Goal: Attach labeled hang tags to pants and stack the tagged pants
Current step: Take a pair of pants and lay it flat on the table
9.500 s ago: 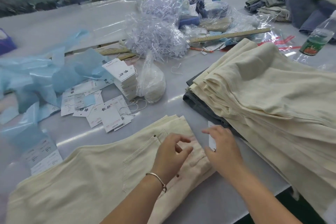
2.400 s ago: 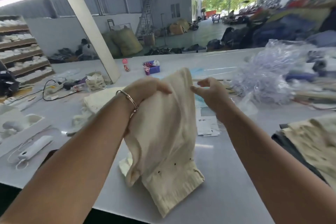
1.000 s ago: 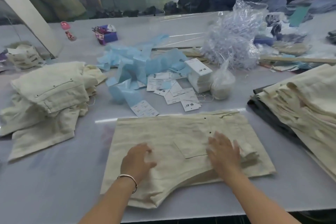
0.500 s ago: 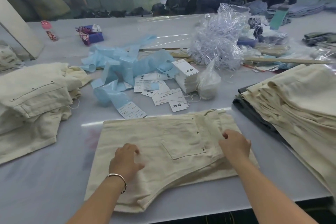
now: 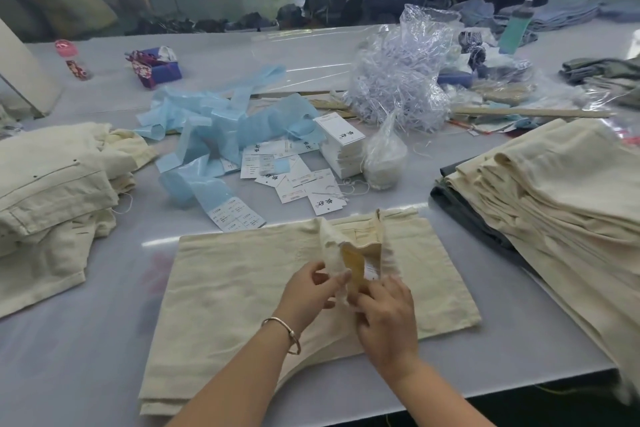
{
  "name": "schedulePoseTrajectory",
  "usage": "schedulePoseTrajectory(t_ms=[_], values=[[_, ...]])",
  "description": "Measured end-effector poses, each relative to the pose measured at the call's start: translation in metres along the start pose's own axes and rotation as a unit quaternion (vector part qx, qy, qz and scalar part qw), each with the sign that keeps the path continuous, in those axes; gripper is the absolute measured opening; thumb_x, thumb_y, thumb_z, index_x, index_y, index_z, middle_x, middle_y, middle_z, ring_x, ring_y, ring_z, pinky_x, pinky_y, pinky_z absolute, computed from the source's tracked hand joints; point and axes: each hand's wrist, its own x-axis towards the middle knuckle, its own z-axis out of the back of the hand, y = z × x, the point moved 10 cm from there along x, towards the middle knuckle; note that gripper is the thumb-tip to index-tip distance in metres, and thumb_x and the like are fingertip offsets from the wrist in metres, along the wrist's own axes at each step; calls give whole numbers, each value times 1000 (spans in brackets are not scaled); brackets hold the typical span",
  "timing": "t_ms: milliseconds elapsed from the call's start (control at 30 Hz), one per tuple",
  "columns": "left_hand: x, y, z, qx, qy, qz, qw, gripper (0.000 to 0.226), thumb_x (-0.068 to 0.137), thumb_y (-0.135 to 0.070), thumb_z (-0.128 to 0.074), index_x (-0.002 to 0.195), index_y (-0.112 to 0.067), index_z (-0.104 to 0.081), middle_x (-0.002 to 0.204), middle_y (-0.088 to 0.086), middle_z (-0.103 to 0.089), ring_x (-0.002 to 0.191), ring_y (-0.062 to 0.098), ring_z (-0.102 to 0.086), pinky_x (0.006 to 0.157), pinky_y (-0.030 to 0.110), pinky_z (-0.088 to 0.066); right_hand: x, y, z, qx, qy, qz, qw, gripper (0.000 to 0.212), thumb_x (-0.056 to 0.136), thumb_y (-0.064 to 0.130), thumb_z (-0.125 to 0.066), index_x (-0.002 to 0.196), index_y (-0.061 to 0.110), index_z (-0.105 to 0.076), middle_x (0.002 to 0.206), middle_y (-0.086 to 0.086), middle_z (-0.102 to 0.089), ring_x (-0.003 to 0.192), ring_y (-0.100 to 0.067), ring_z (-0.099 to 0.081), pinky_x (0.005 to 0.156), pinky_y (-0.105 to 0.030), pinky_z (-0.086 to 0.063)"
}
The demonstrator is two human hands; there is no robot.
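Head cam view: half a second back the folded cream cotton pants (image 5: 242, 288) lay shut in front of me with my hands pressed on top, left one on the fabric and right one curled at the waistband edge. Now the waistband is pulled up and turned open, so the yellowish lining and a small white sewn-in label (image 5: 370, 269) show.

My left hand (image 5: 311, 291) is pinching the raised flap of fabric between thumb and fingertips. My right hand (image 5: 388, 315) is curled round the lower edge of that same flap, fingers closed on the cloth. Both hands are nearly touching, right over the middle of the pants, which lie flat on the grey table (image 5: 86, 350) at the near edge.

Counts: one pair in front of me, one messy stack of tagged cream pants (image 5: 52, 191) to the left, one taller pile of cream pants (image 5: 554, 191) to the right. One neat block of white hang tags (image 5: 341, 146) beyond, plus a loose scatter of white tags (image 5: 298, 180) that I can't count exactly. One silver bangle (image 5: 282, 326) on my left wrist.
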Motion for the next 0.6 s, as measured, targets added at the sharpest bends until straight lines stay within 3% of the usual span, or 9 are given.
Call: schedulePoseTrajectory(t_ms=[100, 267, 433, 600], values=[[5, -5, -12, 11, -40, -1, 999, 66, 48, -44, -86, 98, -7, -62, 91, 12, -69, 79, 20, -65, 79, 46, -56, -7, -4, -5, 12, 26, 9, 1000, 30, 62, 7, -60, 85, 20, -75, 83, 1, -65, 81, -24, -61, 98, -40, -38], [14, 15, -30, -110, -46, 24, 993, 49, 64, -8, -89, 106, -3, -64, 98, 15, -73, 94, 30, -71, 87, 46, -57, -19, -6, -13, 10, 86, 36, 996, 32, 66, 15, -56, 93, 19, -73, 93, 2, -66, 93, -20, -59, 107, -41, -33], [19, 21, -32, -132, -64, 16, 989, 34, 69, -7, -84, 101, -8, -70, 94, 9, -76, 90, 24, -72, 82, 35, -57, -26, -10, -19, 4, 110, 32, 993, 33, 66, 18, -52, 93, 14, -72, 96, 0, -66, 94, -24, -63, 109, -41, -31], [25, 23, -37, -150, -71, 25, 986, 27, 69, 0, -81, 94, -8, -73, 89, 10, -76, 90, 28, -72, 84, 39, -57, -25, -20, -19, 18, 114, 26, 993, 36, 63, 14, -63, 98, 15, -72, 100, 2, -66, 98, -22, -62, 111, -40, -28]])
